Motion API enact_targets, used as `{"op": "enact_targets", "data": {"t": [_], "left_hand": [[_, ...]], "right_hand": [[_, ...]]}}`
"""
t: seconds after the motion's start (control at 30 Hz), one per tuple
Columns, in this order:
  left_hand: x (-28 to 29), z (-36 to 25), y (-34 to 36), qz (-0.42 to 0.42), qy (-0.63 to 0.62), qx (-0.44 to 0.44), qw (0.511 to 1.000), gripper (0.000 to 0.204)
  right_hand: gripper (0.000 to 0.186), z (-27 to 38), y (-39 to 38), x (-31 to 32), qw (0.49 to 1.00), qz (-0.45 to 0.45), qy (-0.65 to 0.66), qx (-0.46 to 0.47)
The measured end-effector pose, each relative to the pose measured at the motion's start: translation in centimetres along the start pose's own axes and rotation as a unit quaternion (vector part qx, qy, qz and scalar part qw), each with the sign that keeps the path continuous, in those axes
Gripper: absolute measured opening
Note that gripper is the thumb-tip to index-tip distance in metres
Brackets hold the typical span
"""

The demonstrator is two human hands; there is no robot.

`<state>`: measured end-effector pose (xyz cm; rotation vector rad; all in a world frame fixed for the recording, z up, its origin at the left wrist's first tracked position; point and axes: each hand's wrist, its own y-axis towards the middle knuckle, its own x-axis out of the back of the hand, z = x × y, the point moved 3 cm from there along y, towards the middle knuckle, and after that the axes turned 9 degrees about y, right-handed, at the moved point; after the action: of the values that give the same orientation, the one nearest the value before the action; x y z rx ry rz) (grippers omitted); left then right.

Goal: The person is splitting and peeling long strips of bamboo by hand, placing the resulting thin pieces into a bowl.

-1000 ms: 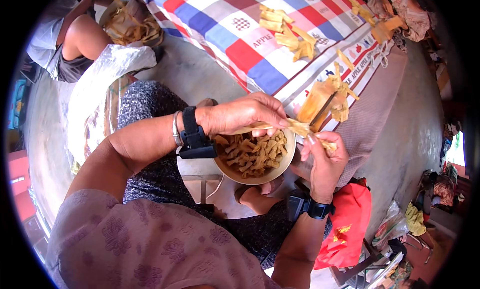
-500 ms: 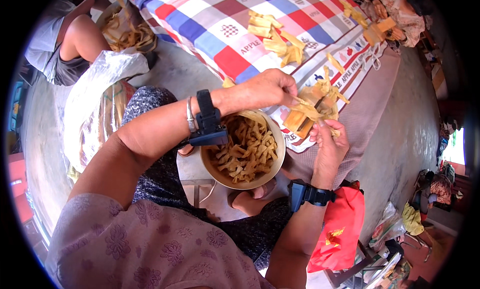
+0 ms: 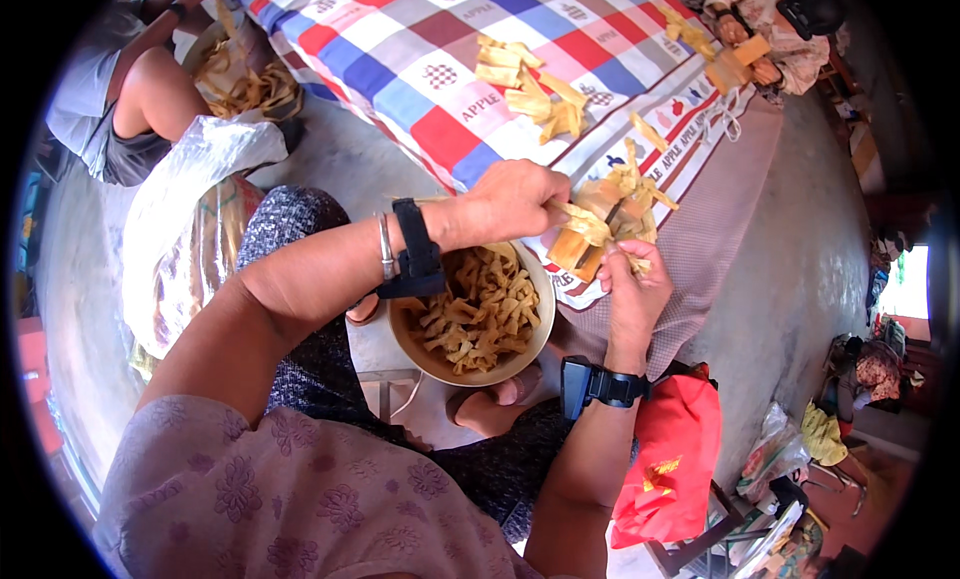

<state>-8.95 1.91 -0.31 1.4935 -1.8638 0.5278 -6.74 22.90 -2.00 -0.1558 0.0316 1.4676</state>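
My left hand (image 3: 518,199) pinches one end of a pale yellow, leathery strip (image 3: 583,223), its kind unclear. At the other side my right hand (image 3: 637,289) grips the strip too, with a short end poking out between the fingers. The strip lies over a wooden block (image 3: 573,252) that has a thin dark blade-like piece standing in it. More strips (image 3: 632,187) are heaped just behind the block on the checked cloth. Under my left wrist a round metal pot (image 3: 543,324) holds many curled yellow pieces (image 3: 480,314).
A second pile of strips (image 3: 540,94) lies further back on the checked cloth (image 3: 400,39). Another person's hands are by a wooden block (image 3: 735,67) at the far right. A plastic bag (image 3: 190,239) stands left, a red bag (image 3: 672,459) right. Another person sits at far left beside a filled basin (image 3: 245,84).
The whole view has shifted slightly, so the table and pot appear further left. Both my hands keep hold of the strip at the block, my left hand a little lower.
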Motion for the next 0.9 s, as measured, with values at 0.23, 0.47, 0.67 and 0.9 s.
{"op": "enact_targets", "data": {"t": [0.23,0.47,0.67,0.9], "left_hand": [[-0.4,-0.4,-0.8,-0.008,0.085,-0.011,0.996,0.015],[0.2,1.2,-2.0,0.009,-0.063,0.079,0.995,0.022],[0.5,0.8,-3.5,0.096,-0.366,0.134,0.916,0.016],[1.6,0.8,-4.3,0.086,-0.486,0.136,0.859,0.017]], "right_hand": [[0.009,-0.8,-0.3,0.3,0.996,-0.018,-0.076,0.032],[0.009,0.3,-2.2,1.1,1.000,0.008,-0.016,-0.019],[0.032,2.0,-3.4,0.5,0.979,0.072,0.180,-0.065],[0.047,2.2,-4.2,-0.5,0.975,0.089,0.189,-0.071]]}}
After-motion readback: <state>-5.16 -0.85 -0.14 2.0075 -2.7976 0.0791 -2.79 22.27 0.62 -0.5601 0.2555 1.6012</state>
